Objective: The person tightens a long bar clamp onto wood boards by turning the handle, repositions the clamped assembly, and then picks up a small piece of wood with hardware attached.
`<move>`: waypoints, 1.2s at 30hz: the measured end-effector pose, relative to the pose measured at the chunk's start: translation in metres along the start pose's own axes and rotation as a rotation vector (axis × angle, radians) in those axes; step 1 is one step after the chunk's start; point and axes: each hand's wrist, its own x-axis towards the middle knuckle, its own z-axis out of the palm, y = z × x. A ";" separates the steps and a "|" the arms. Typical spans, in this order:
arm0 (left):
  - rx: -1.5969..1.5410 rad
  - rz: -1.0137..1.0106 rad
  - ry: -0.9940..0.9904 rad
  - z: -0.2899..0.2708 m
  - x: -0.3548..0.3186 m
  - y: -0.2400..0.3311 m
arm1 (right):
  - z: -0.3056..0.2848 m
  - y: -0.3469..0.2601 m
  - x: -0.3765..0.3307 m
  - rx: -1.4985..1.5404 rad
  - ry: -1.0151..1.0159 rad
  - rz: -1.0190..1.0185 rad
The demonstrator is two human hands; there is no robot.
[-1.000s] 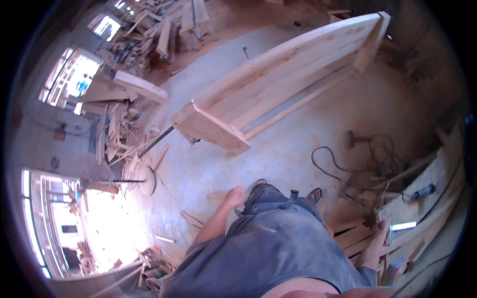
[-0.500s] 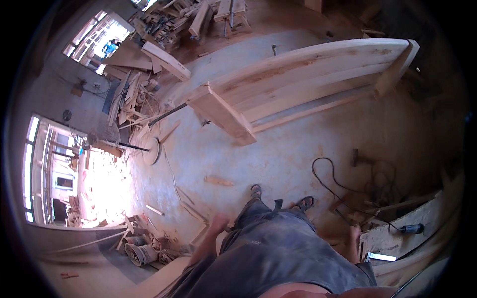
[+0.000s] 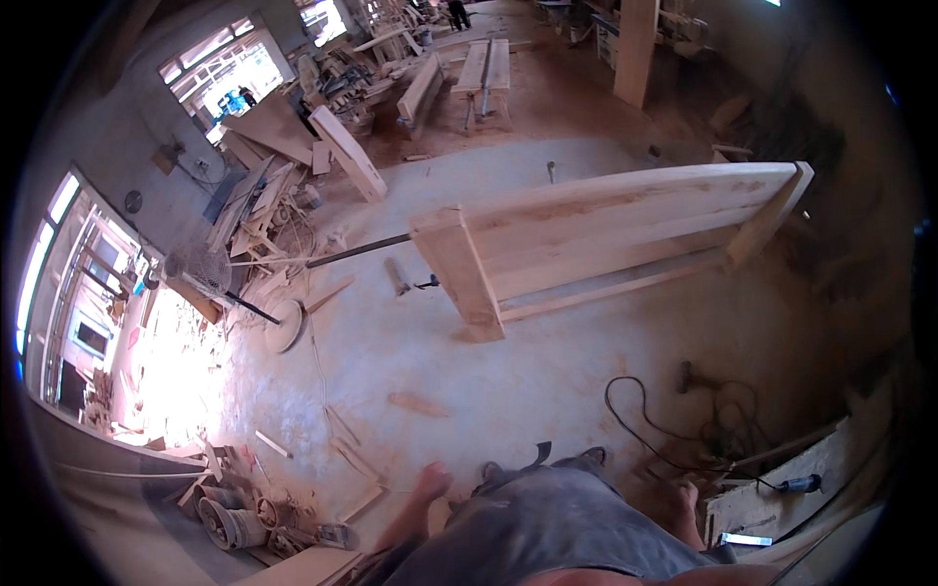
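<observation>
My left hand (image 3: 433, 481) hangs beside my left thigh, its fingers curled in, and nothing shows in it. On the other side my right hand (image 3: 687, 495) hangs low near a pale board leaning at the right; its fingers are too small and dim to read. Ahead of me a large wooden frame (image 3: 625, 220) stands on the floor, with a long wide panel between two thick end boards and a thin lower rail. A dark bar (image 3: 357, 250) runs from its left end. Both hands are well apart from it.
A corded power tool (image 3: 686, 377) lies on the floor at right. Near my right hand, a blue-black tool (image 3: 801, 483) rests on the pale board (image 3: 752, 508). A fan (image 3: 198, 271) with a round base stands left. Scrap wood and dusty rollers (image 3: 230, 525) lie along the left wall.
My view has tilted up, so the frame and floor things sit lower in the picture and more of the far workshop shows. Both hands still hang at my sides.
</observation>
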 end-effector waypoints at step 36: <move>-0.341 -0.907 0.082 -0.061 -0.164 -0.271 | 0.622 -0.570 -0.096 -0.579 -0.794 -1.045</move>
